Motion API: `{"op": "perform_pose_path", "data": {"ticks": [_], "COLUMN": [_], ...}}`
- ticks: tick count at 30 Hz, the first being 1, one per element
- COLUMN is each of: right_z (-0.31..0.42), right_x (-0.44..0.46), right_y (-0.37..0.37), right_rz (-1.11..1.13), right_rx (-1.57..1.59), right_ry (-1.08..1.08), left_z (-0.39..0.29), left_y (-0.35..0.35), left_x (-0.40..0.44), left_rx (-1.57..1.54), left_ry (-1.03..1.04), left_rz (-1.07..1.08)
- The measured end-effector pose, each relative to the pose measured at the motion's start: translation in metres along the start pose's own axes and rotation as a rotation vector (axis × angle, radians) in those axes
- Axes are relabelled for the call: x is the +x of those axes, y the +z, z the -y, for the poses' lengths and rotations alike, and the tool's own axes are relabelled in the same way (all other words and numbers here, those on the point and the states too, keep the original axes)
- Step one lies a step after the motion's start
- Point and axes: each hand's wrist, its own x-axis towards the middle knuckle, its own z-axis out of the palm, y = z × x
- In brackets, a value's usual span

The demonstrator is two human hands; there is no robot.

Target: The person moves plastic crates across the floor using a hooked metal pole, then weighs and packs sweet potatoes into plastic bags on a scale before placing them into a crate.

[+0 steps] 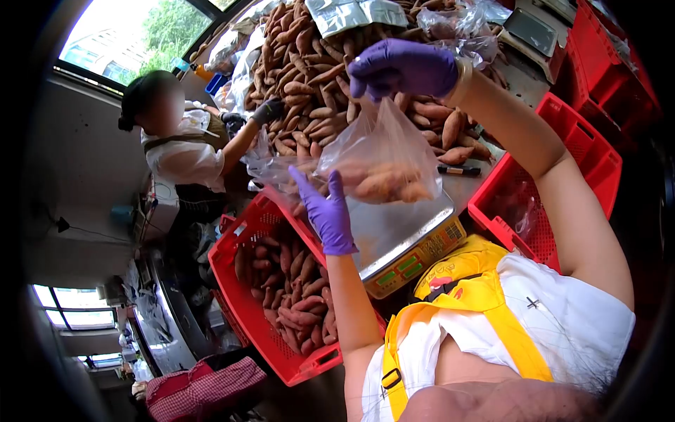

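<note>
A clear plastic bag (383,141) with several sweet potatoes (394,184) at its bottom hangs from my right hand (408,67). That hand wears a purple glove, and its fingers are closed on the bag's gathered top. Lower and to the left, my left hand (327,218), also in a purple glove, is open with fingers and thumb apart, beside the bag. It grips nothing that I can see. Beneath the bag is a scale with a metal pan (383,235) and a yellow body with a green display.
A large heap of sweet potatoes (295,63) covers the table behind. Red crates stand either side: one (228,271) holds sweet potatoes, another (598,151) plastic bags. A black marker (458,170) lies near the scale. A co-worker (183,155) reaches into the heap.
</note>
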Motion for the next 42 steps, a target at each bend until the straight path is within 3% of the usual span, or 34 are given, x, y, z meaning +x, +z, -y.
{"op": "perform_pose_path", "data": {"ticks": [2,4,6,8,10,12,14,15,18,19,21,24,26,28,30,32,34,36,38,39,40,42], "right_z": [-0.052,-0.093,-0.117,-0.119,-0.117,-0.103,-0.087,-0.081,-0.065,-0.069,-0.080,-0.104,-0.115,-0.121,-0.110,-0.115,-0.120,-0.143,-0.159,-0.144,-0.130,-0.109], "right_x": [-0.011,-0.026,-0.045,-0.062,-0.081,-0.086,-0.084,-0.080,-0.079,-0.082,-0.094,-0.121,-0.136,-0.141,-0.139,-0.143,-0.153,-0.163,-0.171,-0.164,-0.156,-0.141], "right_y": [0.025,0.056,0.063,0.058,0.057,0.064,0.072,0.080,0.095,0.095,0.087,0.082,0.089,0.093,0.103,0.097,0.090,0.079,0.081,0.092,0.105,0.131], "right_rz": [0.028,0.046,0.031,0.014,-0.062,-0.112,-0.134,-0.178,-0.167,-0.175,-0.197,-0.253,-0.244,-0.187,-0.197,-0.190,-0.334,-0.424,-0.795,-0.875,-0.864,-0.803], "right_rx": [0.195,0.037,0.551,0.589,0.572,0.548,0.386,0.281,0.059,0.050,0.033,0.019,0.043,0.059,0.056,0.050,-0.060,-0.214,-0.865,-1.033,-1.030,-0.699], "right_ry": [0.106,0.000,0.164,0.144,0.120,0.128,0.083,0.054,0.044,0.033,0.066,0.173,0.252,0.287,0.243,0.225,0.226,0.281,0.055,-0.057,-0.051,-0.328], "left_z": [0.003,0.036,0.055,0.083,0.080,0.076,0.049,0.017,-0.016,-0.027,-0.043,0.001,0.005,-0.034,-0.055,-0.055,-0.054,-0.028,-0.013,-0.014,-0.016,-0.019], "left_y": [0.011,0.021,0.007,-0.022,-0.061,-0.088,-0.104,-0.102,-0.106,-0.098,-0.075,-0.074,-0.069,-0.055,-0.039,-0.027,-0.028,-0.045,-0.061,-0.065,-0.068,-0.069], "left_x": [-0.002,-0.012,-0.026,-0.039,-0.053,-0.056,-0.052,-0.045,-0.033,-0.037,-0.052,-0.074,-0.073,-0.065,-0.058,-0.060,-0.075,-0.089,-0.105,-0.111,-0.116,-0.123], "left_rx": [0.423,0.953,1.172,1.043,1.275,1.225,1.158,1.049,-0.124,-0.123,-0.622,-1.013,-1.044,-0.973,-1.027,-0.940,-0.582,-0.470,-0.518,-0.532,-0.546,-0.536], "left_ry": [0.154,0.050,-0.055,-0.169,-0.105,-0.304,-0.102,-0.180,-0.349,-0.346,-0.393,-0.750,-0.814,-0.510,-0.407,-0.346,-0.273,-0.346,-0.366,-0.385,-0.401,-0.426], "left_rz": [0.077,0.258,0.482,0.522,0.390,0.205,0.053,0.055,0.210,0.211,0.193,0.236,0.194,0.197,0.439,0.500,0.334,0.281,0.224,0.209,0.192,0.203]}}
